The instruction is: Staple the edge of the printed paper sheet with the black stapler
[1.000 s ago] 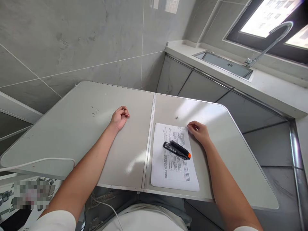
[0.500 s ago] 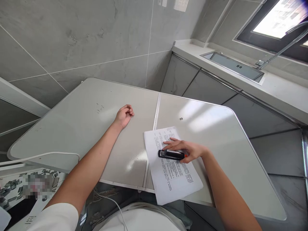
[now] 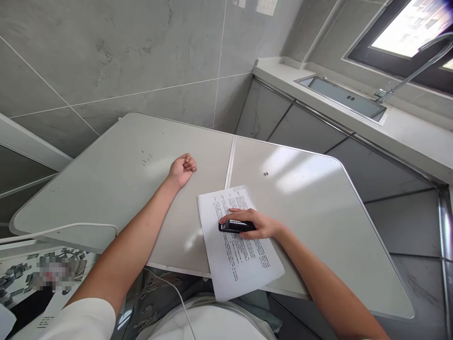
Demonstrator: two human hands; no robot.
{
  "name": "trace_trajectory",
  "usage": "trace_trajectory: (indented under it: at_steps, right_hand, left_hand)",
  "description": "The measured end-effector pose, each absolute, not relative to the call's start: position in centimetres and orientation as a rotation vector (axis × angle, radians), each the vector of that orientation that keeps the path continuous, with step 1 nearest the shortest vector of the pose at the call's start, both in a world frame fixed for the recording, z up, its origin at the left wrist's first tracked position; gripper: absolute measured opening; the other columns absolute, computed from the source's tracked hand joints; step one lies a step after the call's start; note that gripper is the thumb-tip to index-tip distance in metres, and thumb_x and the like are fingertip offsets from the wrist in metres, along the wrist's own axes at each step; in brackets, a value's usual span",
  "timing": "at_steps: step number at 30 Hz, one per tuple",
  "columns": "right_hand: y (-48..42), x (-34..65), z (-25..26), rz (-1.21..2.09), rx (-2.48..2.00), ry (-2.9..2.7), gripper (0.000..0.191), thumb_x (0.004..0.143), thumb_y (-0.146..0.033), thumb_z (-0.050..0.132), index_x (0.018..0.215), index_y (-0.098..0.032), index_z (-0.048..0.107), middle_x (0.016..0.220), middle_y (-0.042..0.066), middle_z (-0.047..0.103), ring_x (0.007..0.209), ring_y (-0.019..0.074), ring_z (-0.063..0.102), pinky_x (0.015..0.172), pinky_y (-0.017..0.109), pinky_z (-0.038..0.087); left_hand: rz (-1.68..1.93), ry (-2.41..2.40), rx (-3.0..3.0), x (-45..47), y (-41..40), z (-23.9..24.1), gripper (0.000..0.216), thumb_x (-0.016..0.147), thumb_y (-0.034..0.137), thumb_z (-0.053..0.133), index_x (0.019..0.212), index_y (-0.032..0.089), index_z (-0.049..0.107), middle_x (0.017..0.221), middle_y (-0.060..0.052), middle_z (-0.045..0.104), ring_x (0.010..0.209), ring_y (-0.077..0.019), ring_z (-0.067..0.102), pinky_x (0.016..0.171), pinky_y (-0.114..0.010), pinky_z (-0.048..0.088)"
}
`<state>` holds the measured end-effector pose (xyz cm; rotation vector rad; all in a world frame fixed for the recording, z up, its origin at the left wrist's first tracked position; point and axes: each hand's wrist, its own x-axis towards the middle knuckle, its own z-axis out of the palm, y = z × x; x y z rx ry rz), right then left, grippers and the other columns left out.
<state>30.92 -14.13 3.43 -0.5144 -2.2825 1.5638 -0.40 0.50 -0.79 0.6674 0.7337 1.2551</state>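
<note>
A pale grey bench (image 3: 123, 179) (seamed down the middle) stands against a grey tiled wall (image 3: 116, 52). Far right, a counter (image 3: 406, 137) holds a sink (image 3: 339, 97) with a tall tap (image 3: 417, 71) under a bright window (image 3: 410, 28).

Daylight pours in from the window (image 3: 406, 28) at upper right, which is blown out to white. It throws bright glare patches on the tabletop (image 3: 300, 174). Shadows are soft. Focus is sharp; wide-angle distortion bends lines near the edges.
</note>
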Motion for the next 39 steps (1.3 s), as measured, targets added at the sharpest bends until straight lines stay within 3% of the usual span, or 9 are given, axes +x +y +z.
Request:
trace_trajectory:
  at_steps: [5,10,13,20,25,32,36,39]
  right_hand:
    - [-15.6,27.1,2.5,1.432,-0.694,-2.202,0.054,0.093,-0.030,0.066,0.146,-0.026,0.059,0.123,0.003,0.073,0.111,0.0238,0.069,0.128,0.052,0.026]
    - [-15.5,21.9,2.1,1.362,-0.840,-2.173,0.045,0.091,-0.027,0.066,0.135,-0.026,0.065,0.112,0.003,0.073,0.105,0.0255,0.066,0.108,0.045,0.047]
    - [-14.4,19.1,2.0,1.356,-0.821,-2.150,0.043,0.089,-0.027,0.067,0.132,-0.025,0.065,0.112,0.003,0.072,0.103,0.0245,0.066,0.099,0.041,0.050]
    - [-13.0,16.1,1.2,1.290,-0.824,-2.120,0.048,0.090,-0.029,0.067,0.138,-0.024,0.061,0.123,0.005,0.072,0.110,0.0252,0.068,0.109,0.045,0.046]
    - [-12.9,16.2,1.4,1.267,-0.813,-2.169,0.041,0.092,-0.028,0.066,0.133,-0.022,0.063,0.117,0.005,0.074,0.109,0.0256,0.067,0.114,0.049,0.041]
    - [-12.7,16.5,1.0,1.212,-0.866,-2.146,0.042,0.094,-0.032,0.066,0.134,-0.021,0.064,0.115,0.006,0.074,0.111,0.0264,0.067,0.113,0.048,0.041]
    - [-13.0,16.5,0.9,1.265,-0.809,-2.087,0.050,0.095,-0.043,0.069,0.140,-0.021,0.063,0.127,0.009,0.073,0.119,0.0292,0.067,0.113,0.049,0.044]
    - [-12.4,17.6,1.1,1.197,-0.806,-1.914,0.046,0.098,-0.046,0.064,0.140,-0.027,0.064,0.138,0.007,0.068,0.129,0.0277,0.062,0.113,0.044,0.047]
  left_hand:
    - [1.318,0.687,0.703,-0.5,-0.2,0.2,0.032,0.074,0.005,0.053,0.056,0.020,0.031,0.053,0.005,0.015,0.043,-0.0087,0.023,0.048,-0.024,0.030]
    - [1.551,0.717,0.664,-2.9,-1.0,1.4,0.041,0.084,0.010,0.052,0.058,0.020,0.021,0.052,0.005,0.010,0.041,-0.0083,0.020,0.048,-0.025,0.033]
    - [1.671,0.661,0.633,-5.3,-0.8,1.4,0.043,0.088,0.012,0.049,0.059,0.019,0.019,0.051,0.005,0.008,0.039,-0.0091,0.018,0.046,-0.025,0.031]
    - [1.876,0.530,0.637,-8.3,-0.7,0.9,0.047,0.092,0.018,0.049,0.059,0.017,0.015,0.050,0.005,0.000,0.038,-0.0088,0.010,0.042,-0.025,0.022]
    - [1.926,0.606,0.614,-8.2,-0.8,0.8,0.050,0.090,0.025,0.052,0.060,0.017,0.014,0.052,0.004,-0.004,0.038,-0.0081,0.007,0.041,-0.024,0.021]
    - [1.652,0.572,0.618,-6.4,-0.4,-0.3,0.054,0.086,0.025,0.057,0.059,0.018,0.011,0.050,0.005,-0.002,0.039,-0.0087,0.005,0.039,-0.024,0.025]
    - [1.663,0.452,0.564,-6.3,-0.5,-0.3,0.053,0.088,0.023,0.054,0.056,0.018,0.011,0.050,0.006,-0.008,0.037,-0.0084,0.000,0.037,-0.024,0.018]
    - [1.595,0.365,0.508,-6.3,-0.6,-0.2,0.054,0.091,0.024,0.051,0.053,0.019,0.012,0.050,0.007,-0.012,0.037,-0.0076,-0.006,0.037,-0.025,0.011]
